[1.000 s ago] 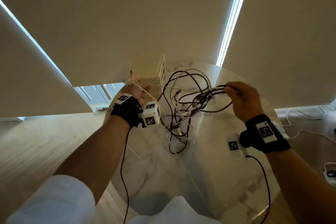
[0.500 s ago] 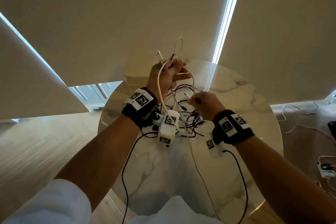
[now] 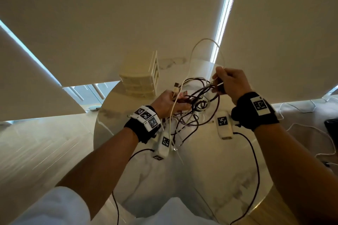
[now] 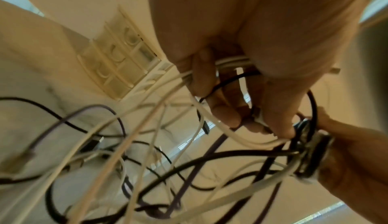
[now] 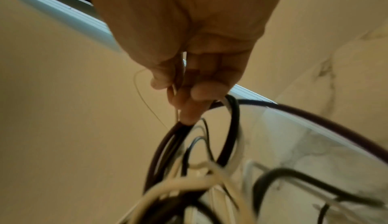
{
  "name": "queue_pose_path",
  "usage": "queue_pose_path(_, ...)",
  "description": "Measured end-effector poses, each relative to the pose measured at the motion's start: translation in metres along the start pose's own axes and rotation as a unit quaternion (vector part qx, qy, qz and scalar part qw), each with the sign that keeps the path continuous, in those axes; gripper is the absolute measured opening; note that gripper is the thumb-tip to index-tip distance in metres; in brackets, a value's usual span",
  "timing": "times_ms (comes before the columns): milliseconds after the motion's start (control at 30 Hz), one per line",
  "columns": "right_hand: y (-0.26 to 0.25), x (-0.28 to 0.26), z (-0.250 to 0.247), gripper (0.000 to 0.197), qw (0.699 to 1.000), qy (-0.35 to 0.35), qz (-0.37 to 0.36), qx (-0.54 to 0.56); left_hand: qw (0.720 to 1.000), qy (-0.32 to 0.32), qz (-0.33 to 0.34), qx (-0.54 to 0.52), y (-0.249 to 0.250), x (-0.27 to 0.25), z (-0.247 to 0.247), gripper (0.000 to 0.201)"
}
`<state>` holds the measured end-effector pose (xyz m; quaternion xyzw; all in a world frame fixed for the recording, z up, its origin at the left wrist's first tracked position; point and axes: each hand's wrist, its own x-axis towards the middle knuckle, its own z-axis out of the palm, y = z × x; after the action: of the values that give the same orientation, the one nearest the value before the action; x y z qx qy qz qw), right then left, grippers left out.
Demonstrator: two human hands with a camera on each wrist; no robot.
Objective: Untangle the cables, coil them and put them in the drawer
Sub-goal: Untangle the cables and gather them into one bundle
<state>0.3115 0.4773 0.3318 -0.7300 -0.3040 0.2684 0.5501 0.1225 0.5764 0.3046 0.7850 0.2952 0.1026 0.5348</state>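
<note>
A tangle of dark and white cables [image 3: 193,107] hangs between my two hands above the round marble table [image 3: 210,179]. My left hand [image 3: 169,103] grips several white and dark strands [image 4: 228,71] near a USB plug [image 3: 176,86]. My right hand [image 3: 228,82], higher and to the right, pinches a white cable [image 5: 182,65] whose loop [image 3: 204,42] arcs upward, with dark strands [image 5: 228,128] hooked under its fingers. The small cream drawer unit [image 3: 140,82] stands at the table's far left; in the left wrist view its fronts [image 4: 117,58] look closed.
Pale roller blinds [image 3: 164,14] hang behind the table, with a bright window gap [image 3: 225,14]. White cords [image 3: 301,109] trail over the floor at the right, by a dark object [image 3: 332,128]. Wrist camera leads [image 3: 256,170] hang from both arms over the tabletop.
My hands were close together half a second ago; the right one has since moved out to the right and the left one lower, spreading the tangle. A white loop now arcs above the right hand.
</note>
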Motion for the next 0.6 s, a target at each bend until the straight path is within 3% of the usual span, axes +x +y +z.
queue_pose_path(167, 0.009, 0.004, -0.002, 0.037, 0.992, 0.114, 0.033, 0.045, 0.999, -0.036, -0.033, -0.014, -0.004, -0.006, -0.007, 0.01)
queue_pose_path(367, 0.019, 0.004, -0.008, 0.037, 0.979, 0.176, 0.052, 0.085, 0.997, 0.017, -0.051, -0.047, -0.021, -0.011, -0.02, 0.011)
queue_pose_path(433, 0.015, 0.003, -0.007, 0.037, 0.978, 0.172, 0.059, 0.098, 0.998, 0.016, -0.054, -0.03, -0.021, -0.008, -0.024, 0.017)
queue_pose_path(533, 0.004, 0.001, -0.002, 0.036, 0.988, 0.096, 0.052, 0.107, 0.998, 0.031, -0.047, -0.004, -0.021, -0.003, -0.024, 0.03)
queue_pose_path(600, -0.004, -0.003, 0.003, 0.037, 0.991, 0.05, 0.033, 0.12, 0.995, 0.093, -0.019, 0.002, -0.021, -0.001, -0.017, 0.033)
